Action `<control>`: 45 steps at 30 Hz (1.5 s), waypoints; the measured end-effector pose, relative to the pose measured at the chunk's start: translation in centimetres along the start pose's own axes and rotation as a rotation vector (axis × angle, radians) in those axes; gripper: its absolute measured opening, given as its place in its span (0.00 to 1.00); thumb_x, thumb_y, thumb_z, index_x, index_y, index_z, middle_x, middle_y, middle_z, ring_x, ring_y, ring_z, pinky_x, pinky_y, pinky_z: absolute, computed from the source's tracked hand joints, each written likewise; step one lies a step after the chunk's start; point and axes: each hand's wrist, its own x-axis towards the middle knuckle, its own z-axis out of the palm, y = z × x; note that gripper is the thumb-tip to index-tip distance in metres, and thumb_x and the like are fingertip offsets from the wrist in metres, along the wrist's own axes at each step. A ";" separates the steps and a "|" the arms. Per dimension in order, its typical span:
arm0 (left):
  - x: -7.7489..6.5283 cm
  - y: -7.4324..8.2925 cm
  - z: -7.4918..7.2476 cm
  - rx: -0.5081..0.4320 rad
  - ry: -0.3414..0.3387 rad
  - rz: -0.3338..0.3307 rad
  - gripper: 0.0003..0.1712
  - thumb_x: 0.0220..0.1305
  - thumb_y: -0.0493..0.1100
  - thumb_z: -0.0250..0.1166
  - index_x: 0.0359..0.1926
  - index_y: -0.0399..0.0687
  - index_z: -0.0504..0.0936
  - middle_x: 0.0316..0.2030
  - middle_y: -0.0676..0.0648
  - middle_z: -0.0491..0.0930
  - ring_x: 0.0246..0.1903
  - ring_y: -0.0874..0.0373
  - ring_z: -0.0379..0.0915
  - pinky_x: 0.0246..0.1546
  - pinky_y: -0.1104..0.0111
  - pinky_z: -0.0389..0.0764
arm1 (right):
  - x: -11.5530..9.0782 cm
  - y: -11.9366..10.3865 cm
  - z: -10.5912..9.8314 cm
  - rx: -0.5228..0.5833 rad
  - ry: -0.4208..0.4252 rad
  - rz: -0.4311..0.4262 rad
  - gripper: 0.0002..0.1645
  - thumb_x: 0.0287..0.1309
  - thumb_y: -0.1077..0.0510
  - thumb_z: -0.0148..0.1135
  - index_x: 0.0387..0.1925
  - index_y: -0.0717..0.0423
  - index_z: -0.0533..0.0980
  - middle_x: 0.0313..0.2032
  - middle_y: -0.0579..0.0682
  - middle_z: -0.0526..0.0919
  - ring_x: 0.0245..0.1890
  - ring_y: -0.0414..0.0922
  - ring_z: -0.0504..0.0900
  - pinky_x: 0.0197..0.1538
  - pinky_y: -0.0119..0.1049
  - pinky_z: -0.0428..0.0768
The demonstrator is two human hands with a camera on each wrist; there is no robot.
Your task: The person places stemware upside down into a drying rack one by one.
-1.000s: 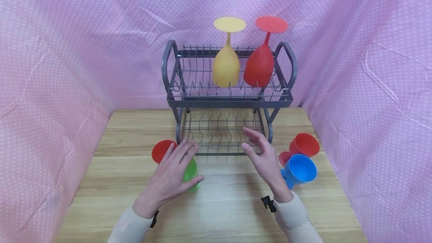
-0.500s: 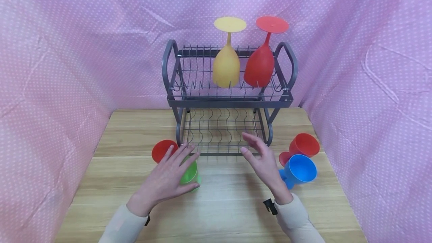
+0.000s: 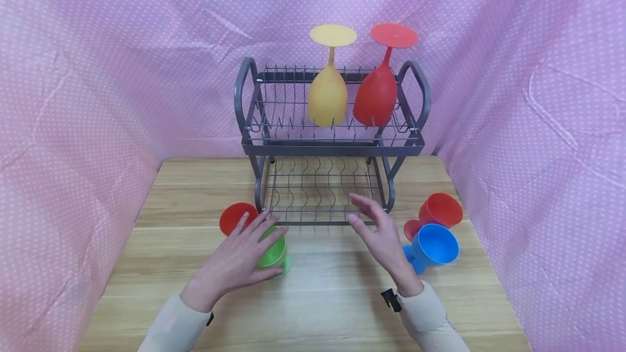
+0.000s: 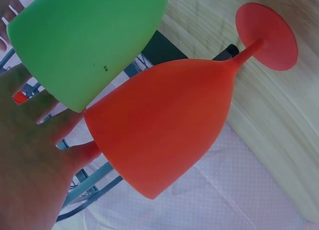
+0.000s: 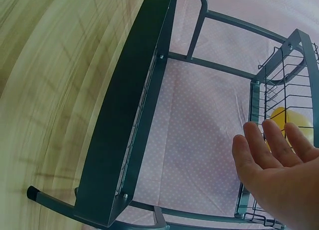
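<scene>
My left hand (image 3: 233,266) is over the left side of the table with its fingers spread, overlapping a green goblet (image 3: 275,253) and a red goblet (image 3: 237,216). Both goblets stand upright side by side; the left wrist view shows the green bowl (image 4: 89,46) and the red bowl (image 4: 164,123) right beside my fingers. My right hand (image 3: 383,240) holds nothing. Its fingers are relaxed, thumb apart, in front of the lower tier of a dark dish rack (image 3: 332,151). A blue goblet (image 3: 437,246) is the nearest goblet to it.
Upside down on the rack's upper tier are a yellow goblet (image 3: 326,96) and a red goblet (image 3: 376,96). Another red goblet (image 3: 442,209) leans on the right, behind the blue one. Pink dotted cloth (image 3: 98,96) surrounds the wooden table (image 3: 318,308) at back and sides.
My left hand has drifted a little left and back toward me, uncovering more of the green goblet. My right hand has drawn back slightly. The goblets and the rack have stayed put.
</scene>
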 end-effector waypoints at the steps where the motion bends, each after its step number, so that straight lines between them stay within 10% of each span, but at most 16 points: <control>1: 0.0 -0.1 0.0 0.002 -0.004 0.002 0.49 0.55 0.72 0.71 0.74 0.58 0.72 0.74 0.44 0.67 0.76 0.40 0.56 0.72 0.36 0.58 | 0.0 0.0 0.0 -0.001 0.001 0.001 0.28 0.70 0.54 0.66 0.69 0.48 0.73 0.66 0.51 0.78 0.67 0.52 0.76 0.67 0.62 0.72; 26: 0.2 0.5 -0.3 -0.021 0.123 0.072 0.41 0.56 0.60 0.77 0.69 0.53 0.77 0.62 0.42 0.76 0.60 0.46 0.75 0.58 0.53 0.82 | -0.2 0.3 -0.1 0.020 -0.005 0.030 0.28 0.71 0.53 0.65 0.69 0.48 0.73 0.67 0.49 0.78 0.68 0.50 0.76 0.68 0.64 0.71; 33: 0.3 0.7 -0.6 -0.056 0.221 0.093 0.43 0.54 0.60 0.79 0.67 0.50 0.77 0.62 0.40 0.76 0.58 0.45 0.78 0.56 0.55 0.84 | -0.3 0.1 -0.3 0.003 -0.002 0.029 0.28 0.72 0.54 0.64 0.70 0.48 0.73 0.68 0.49 0.77 0.68 0.49 0.76 0.67 0.33 0.73; 40: 0.5 0.9 -0.7 -0.111 0.306 0.098 0.45 0.52 0.59 0.80 0.68 0.47 0.76 0.63 0.39 0.75 0.60 0.44 0.77 0.54 0.54 0.84 | -0.4 0.2 -0.5 0.014 0.007 0.017 0.28 0.71 0.54 0.64 0.70 0.48 0.72 0.68 0.49 0.77 0.68 0.50 0.75 0.68 0.59 0.72; 45: 0.6 1.1 -0.7 -0.166 0.384 0.093 0.44 0.51 0.56 0.81 0.65 0.43 0.77 0.64 0.39 0.74 0.62 0.44 0.74 0.53 0.54 0.85 | -0.6 0.3 -0.7 0.004 0.015 0.024 0.28 0.71 0.53 0.64 0.70 0.47 0.72 0.68 0.47 0.77 0.68 0.48 0.75 0.68 0.47 0.75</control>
